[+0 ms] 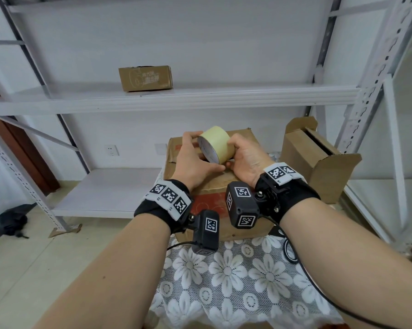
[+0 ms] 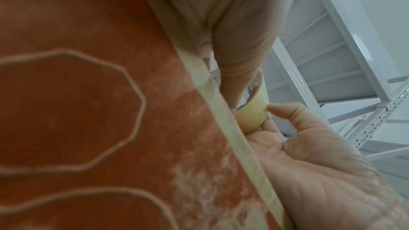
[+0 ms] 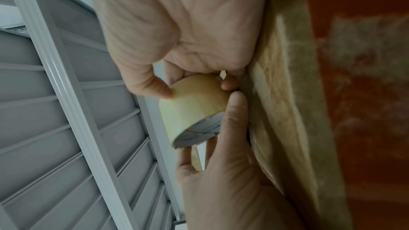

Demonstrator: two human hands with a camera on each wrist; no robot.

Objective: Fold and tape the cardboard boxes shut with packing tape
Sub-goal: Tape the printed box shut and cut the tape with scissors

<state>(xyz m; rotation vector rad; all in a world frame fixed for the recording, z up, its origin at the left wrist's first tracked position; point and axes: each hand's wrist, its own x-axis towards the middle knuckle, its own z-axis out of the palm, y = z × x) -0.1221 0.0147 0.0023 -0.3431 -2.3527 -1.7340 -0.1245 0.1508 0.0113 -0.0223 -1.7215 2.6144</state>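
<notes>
Above the closed top of a large cardboard box (image 1: 200,186), a roll of packing tape (image 1: 215,144) is held between both hands. The left hand (image 1: 193,160) is curled round the roll's near rim, thumb stretched along the underside; the right hand (image 1: 246,157) is curled against the opposite side, and its thumb (image 3: 152,85) is seen pressed to the pale tape face in the right wrist view. Whether a loose tape end has been lifted cannot be told: the spot where thumb tips meet is hidden behind the roll and blurred in both wrist views. The large box stands at the far edge of a table covered by a flowered lace cloth (image 1: 236,276); its front face is mostly hidden by the wrist cameras, and only a red printed patch shows. At the table's far right corner a second cardboard box (image 1: 319,160) is seen with its flaps standing open; its interior is dark and unreadable. On the middle shelf of the white metal rack (image 1: 176,98) a small printed box (image 1: 145,78) is set, its lettering too faint to read. A dark heap (image 1: 11,222) on the floor at the left cannot be identified.
</notes>
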